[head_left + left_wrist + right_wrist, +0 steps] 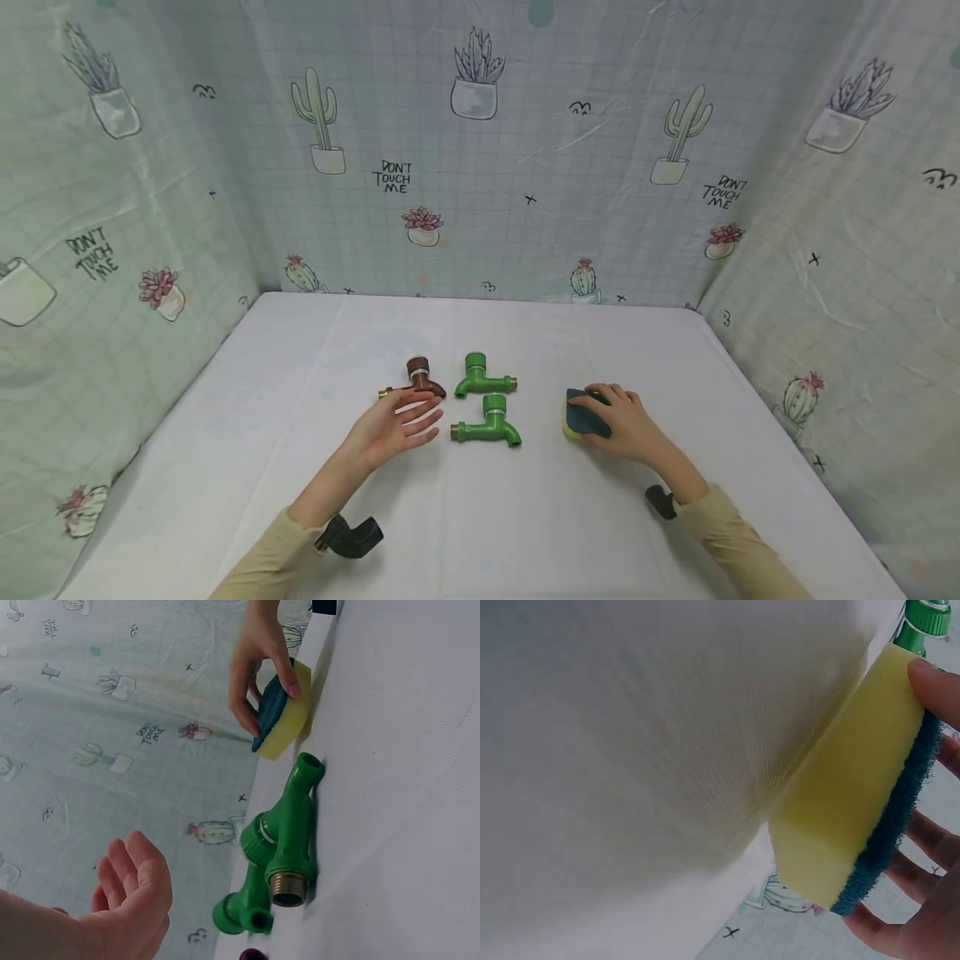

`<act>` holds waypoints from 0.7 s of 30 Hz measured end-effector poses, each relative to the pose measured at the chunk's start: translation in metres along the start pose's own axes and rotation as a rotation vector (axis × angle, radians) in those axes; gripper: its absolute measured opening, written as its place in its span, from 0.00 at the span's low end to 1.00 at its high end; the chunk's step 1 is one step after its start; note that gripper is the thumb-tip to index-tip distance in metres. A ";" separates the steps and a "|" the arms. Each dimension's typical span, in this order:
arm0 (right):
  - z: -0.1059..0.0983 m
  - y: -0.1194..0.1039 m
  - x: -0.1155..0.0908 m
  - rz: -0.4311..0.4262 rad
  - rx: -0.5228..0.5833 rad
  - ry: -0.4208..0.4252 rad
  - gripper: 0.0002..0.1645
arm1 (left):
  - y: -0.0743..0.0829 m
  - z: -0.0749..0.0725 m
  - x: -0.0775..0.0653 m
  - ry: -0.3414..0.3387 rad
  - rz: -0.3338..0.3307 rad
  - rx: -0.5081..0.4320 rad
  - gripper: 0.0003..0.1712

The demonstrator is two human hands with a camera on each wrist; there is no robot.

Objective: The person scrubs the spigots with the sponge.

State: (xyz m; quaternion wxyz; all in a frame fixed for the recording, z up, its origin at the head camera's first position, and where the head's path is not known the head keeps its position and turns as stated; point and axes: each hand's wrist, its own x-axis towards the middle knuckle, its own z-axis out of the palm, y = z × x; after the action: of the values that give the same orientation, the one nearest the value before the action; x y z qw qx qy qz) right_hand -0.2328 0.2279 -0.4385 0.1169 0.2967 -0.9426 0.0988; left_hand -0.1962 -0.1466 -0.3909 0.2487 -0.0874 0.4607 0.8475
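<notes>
My right hand (622, 421) grips a sponge (588, 413), yellow foam with a dark blue-green scouring side, on the right half of the table. In the right wrist view the thumb and fingers pinch the sponge (847, 780) by its edges, close to the white surface. My left hand (393, 429) has its fingers extended and nothing in them. It overlaps the brown tap (422, 379) in the head view. Two green taps lie between the hands: the nearer green tap (487, 427) has its threaded end to the left, the farther green tap (480, 382) to the right.
The white table (525, 517) meets a fabric backdrop (540, 150) printed with cacti behind and at both sides. Black camera mounts (352, 537) sit at the wrists, next to beige sleeves (273, 554).
</notes>
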 end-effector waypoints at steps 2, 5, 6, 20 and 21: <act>0.001 0.001 0.002 0.013 0.000 -0.020 0.33 | 0.001 0.003 0.002 0.009 0.001 -0.002 0.19; 0.002 0.001 0.004 0.031 0.005 -0.041 0.34 | 0.001 0.005 0.004 -0.003 -0.005 -0.001 0.18; 0.002 0.001 0.005 0.032 0.005 -0.045 0.34 | 0.001 0.006 0.004 -0.003 -0.007 -0.002 0.18; 0.001 -0.003 0.006 0.099 0.053 -0.085 0.34 | -0.004 0.013 0.011 0.052 0.084 0.112 0.22; 0.001 -0.004 0.006 0.106 0.055 -0.074 0.34 | -0.004 0.013 0.012 0.065 0.107 0.140 0.23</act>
State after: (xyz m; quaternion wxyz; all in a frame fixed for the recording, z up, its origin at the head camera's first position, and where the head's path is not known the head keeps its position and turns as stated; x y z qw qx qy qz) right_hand -0.2357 0.2215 -0.4369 0.0682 0.2531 -0.9576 0.1195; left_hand -0.2035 -0.1300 -0.3905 0.1933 -0.0723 0.5305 0.8222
